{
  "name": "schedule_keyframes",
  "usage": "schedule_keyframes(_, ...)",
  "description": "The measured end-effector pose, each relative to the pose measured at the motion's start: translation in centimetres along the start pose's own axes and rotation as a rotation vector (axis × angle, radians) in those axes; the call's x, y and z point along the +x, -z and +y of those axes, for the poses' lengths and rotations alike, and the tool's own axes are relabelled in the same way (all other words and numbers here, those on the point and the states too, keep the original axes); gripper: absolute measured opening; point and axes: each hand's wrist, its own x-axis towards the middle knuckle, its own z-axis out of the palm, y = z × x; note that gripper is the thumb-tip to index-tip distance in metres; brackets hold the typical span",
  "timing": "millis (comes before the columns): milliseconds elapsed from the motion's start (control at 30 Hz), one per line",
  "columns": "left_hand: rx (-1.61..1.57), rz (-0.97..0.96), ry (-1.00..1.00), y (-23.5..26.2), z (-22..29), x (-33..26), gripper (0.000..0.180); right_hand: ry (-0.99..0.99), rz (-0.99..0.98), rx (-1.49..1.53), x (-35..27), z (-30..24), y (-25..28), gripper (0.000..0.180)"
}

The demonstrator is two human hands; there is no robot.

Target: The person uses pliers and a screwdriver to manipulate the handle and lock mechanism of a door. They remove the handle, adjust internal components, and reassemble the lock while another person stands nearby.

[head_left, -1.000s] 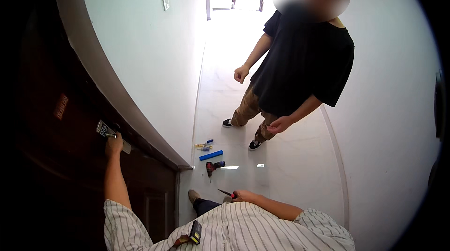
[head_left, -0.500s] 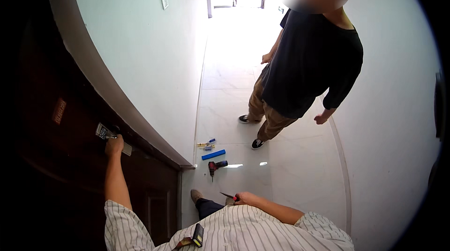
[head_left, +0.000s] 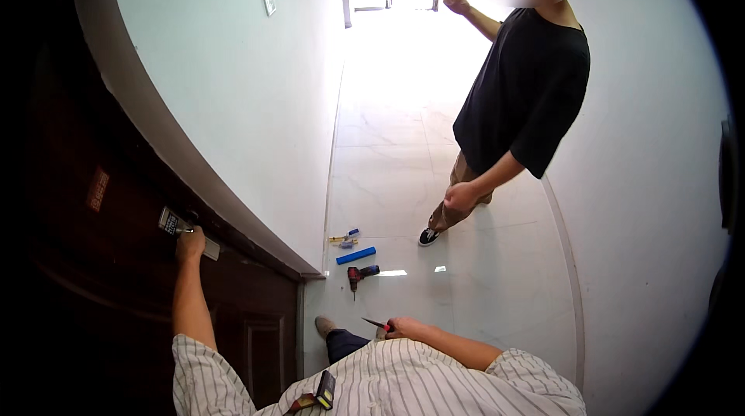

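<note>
My left hand (head_left: 191, 245) reaches out to the dark brown door (head_left: 256, 299) on the left. Its fingers are closed round the handle of a silver door lock (head_left: 172, 221) with a keypad; the hand hides most of the handle. Close to my waist, my right hand (head_left: 409, 328) is wrapped round the red grip of a slim, dark, pointed tool (head_left: 374, 323). The tip points left, and the tool's exact kind is too small to tell.
On the tiled floor lie a red and black cordless drill (head_left: 357, 275), a blue bar-shaped object (head_left: 356, 255) and several screwdriver-like tools (head_left: 347, 239). A person in a black shirt (head_left: 520, 94) stands ahead on the right. White walls (head_left: 225, 51) flank the corridor.
The other person has turned and shifted slightly right, one arm now raised outward and the other swung across the body. Both my hands keep their hold and place.
</note>
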Motion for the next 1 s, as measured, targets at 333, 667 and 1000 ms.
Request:
schedule_keyframes(333,0.004,-0.012,0.028,-0.4,-0.8,1.1,0.063,0.074,0.041,-0.004,1.2,0.7,-0.7,0.041)
schedule_keyframes(667,0.012,0.019,0.002,-0.7,-0.9,0.6,0.06,0.003,0.0,-0.006,0.8,-0.2,0.0,0.042)
schedule_keyframes(1000,-0.023,0.011,-0.014,0.6,0.2,-0.8,0.059,0.039,0.003,0.005,1.7,0.6,-0.7,0.041)
